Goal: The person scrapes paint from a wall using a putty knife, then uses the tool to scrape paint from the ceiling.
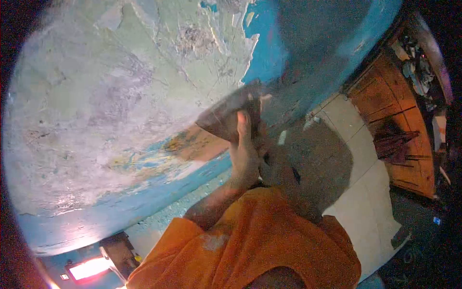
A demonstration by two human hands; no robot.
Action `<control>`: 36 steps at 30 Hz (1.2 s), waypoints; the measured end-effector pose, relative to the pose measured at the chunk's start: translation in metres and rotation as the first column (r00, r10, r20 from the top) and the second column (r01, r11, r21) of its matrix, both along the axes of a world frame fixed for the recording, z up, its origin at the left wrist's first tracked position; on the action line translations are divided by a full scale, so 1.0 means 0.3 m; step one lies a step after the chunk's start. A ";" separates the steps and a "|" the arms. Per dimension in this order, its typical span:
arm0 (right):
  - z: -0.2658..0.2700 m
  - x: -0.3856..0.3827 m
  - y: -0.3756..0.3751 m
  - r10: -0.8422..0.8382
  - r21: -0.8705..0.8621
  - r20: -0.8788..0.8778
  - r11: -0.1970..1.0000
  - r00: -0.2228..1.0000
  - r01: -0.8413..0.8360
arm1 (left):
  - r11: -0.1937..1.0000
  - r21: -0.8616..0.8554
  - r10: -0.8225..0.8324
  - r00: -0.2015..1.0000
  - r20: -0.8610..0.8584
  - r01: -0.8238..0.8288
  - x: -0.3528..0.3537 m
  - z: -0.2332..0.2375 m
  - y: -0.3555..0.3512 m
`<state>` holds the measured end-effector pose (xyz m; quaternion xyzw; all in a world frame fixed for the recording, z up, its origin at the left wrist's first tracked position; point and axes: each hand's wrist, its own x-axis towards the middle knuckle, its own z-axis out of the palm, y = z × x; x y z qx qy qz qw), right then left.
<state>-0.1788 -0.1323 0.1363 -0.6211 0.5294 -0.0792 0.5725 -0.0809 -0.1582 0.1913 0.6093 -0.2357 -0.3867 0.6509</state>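
Observation:
A wall with patchy whitish filler over blue paint (96,120) fills the upper left of the head view. Against it is a flat, dark, wide scraper-like blade (221,118), held at a slant. My left hand (245,156) grips this blade from below, its thumb pointing up along the face. My right hand (264,132) is close beside the blade's right end, in deep shadow. Its fingers are too dim and blurred to make out. Any handle is hidden behind the hands.
Pale floor tiles (368,202) lie below and right. An orange-brown wooden panel (390,91) with a dark reddish cloth (392,142) stands at the right. Jumbled items (418,72) are beyond it. A bright lamp (89,268) glows at the lower left.

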 end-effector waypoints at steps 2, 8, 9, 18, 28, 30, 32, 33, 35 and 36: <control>-0.022 -0.018 -0.024 0.054 0.149 0.026 0.987 0.998 -0.057 | 0.991 -0.056 -0.134 0.944 -0.301 0.123 -0.004 -0.001 0.017; -0.518 -0.005 0.041 -0.193 0.267 0.630 0.963 0.752 0.024 | 0.976 0.216 0.048 0.943 -0.328 0.026 -0.024 0.049 0.026; -0.421 0.006 0.013 -0.116 0.123 0.519 0.991 0.847 0.061 | 0.995 0.095 0.008 0.937 -0.350 0.027 -0.007 0.030 -0.010; -0.276 0.060 -0.053 -0.055 -0.172 0.402 0.976 0.914 0.134 | 0.960 -0.004 -0.266 0.904 -0.334 0.281 0.071 -0.038 -0.004; -0.263 0.078 -0.082 -0.052 -0.257 0.378 0.953 0.924 0.159 | 0.988 -0.021 -0.154 0.930 -0.334 0.156 0.054 -0.053 -0.013; -0.253 0.057 -0.071 -0.069 -0.249 0.380 0.953 0.922 0.173 | 0.995 -0.019 -0.096 0.983 -0.158 0.094 0.038 -0.024 -0.022; -0.250 0.049 -0.035 -0.079 -0.242 0.374 0.954 0.924 0.180 | 0.997 0.023 -0.064 0.976 -0.210 0.070 0.003 -0.009 0.050; -0.243 0.052 -0.020 -0.081 -0.246 0.370 0.952 0.925 0.181 | 0.990 0.107 -0.098 0.995 0.010 0.096 0.006 -0.023 0.070; -0.243 0.057 -0.011 -0.079 -0.253 0.365 0.950 0.928 0.181 | 0.985 0.141 -0.127 0.973 0.190 0.101 0.031 -0.043 0.055; -0.242 0.061 -0.028 -0.077 -0.263 0.361 0.948 0.929 0.180 | 0.984 0.142 -0.130 0.975 0.182 0.105 0.029 -0.053 0.022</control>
